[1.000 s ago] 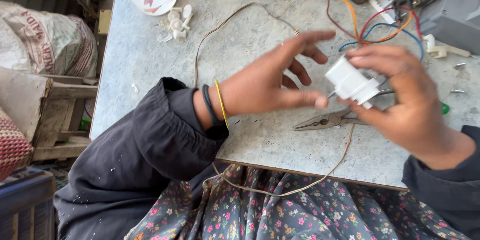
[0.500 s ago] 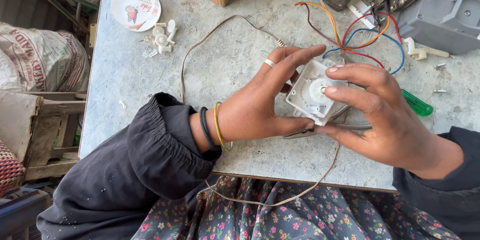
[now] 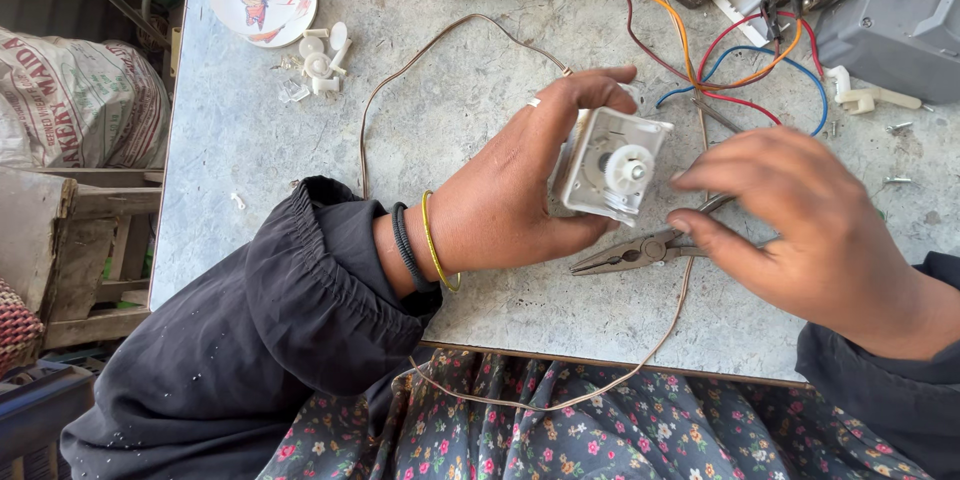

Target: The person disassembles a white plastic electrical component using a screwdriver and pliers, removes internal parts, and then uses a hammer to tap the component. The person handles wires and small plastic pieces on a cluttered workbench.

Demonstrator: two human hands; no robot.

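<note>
Gripping white timer [image 3: 610, 165] in left hand [image 3: 510, 195], fingers wrapping its far side, thumb underneath. Hovering right hand [image 3: 800, 215] just beside, fingers loosely curled, empty, thumb touching pliers [image 3: 645, 252].

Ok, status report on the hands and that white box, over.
Left hand grips white square housing, gear face up. Right hand beside it, fingertips near the gear, holding nothing. Pliers lie on table underneath; coloured wires behind.
</note>
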